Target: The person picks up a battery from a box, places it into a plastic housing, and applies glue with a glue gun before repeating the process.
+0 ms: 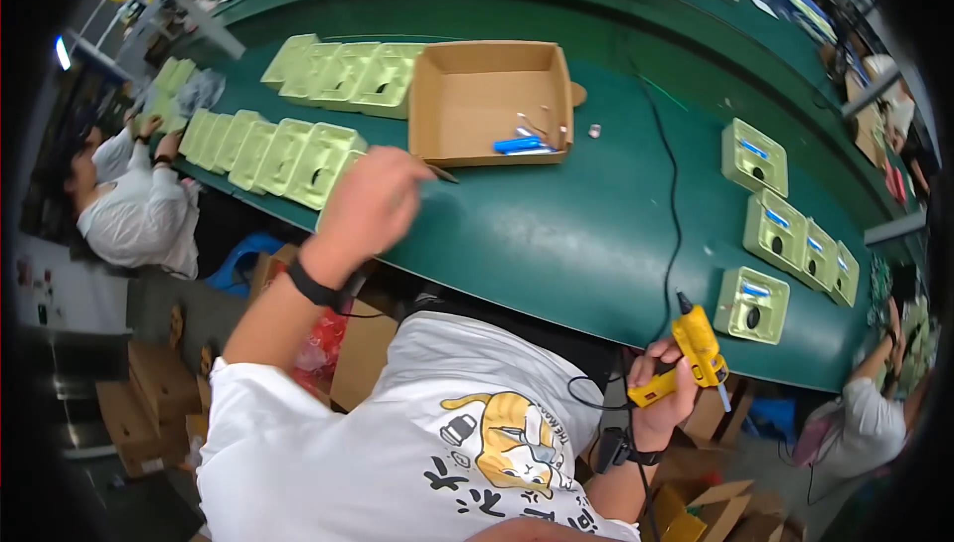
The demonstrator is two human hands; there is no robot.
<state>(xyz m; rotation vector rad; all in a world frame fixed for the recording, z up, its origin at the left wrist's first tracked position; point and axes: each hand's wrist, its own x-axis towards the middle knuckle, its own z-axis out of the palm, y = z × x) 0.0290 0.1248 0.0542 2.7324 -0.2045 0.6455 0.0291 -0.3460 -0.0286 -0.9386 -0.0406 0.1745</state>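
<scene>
My right hand point(668, 391) is wrapped round a yellow hot glue gun point(699, 346) at the table's near edge, its dark nozzle pointing up and away. A pale glue stick point(724, 399) pokes out of its back end. My left hand point(373, 206), slightly blurred, is closed, fingers bunched, between the row of pale green trays point(285, 156) and the open cardboard box point(489, 157). A slim, dark pointed thing point(443, 174) shows at its fingertips; whether it is held or lies on the table I cannot tell. Blue cylinders point(522, 145) and small metal parts lie in the box.
More green trays point(386, 73) line up behind, left of the box. Several trays point(754, 306) with blue and black parts stand at right on the green table point(556, 244). A black cord point(672, 174) crosses it. Co-workers sit at left point(139, 204) and right point(860, 413).
</scene>
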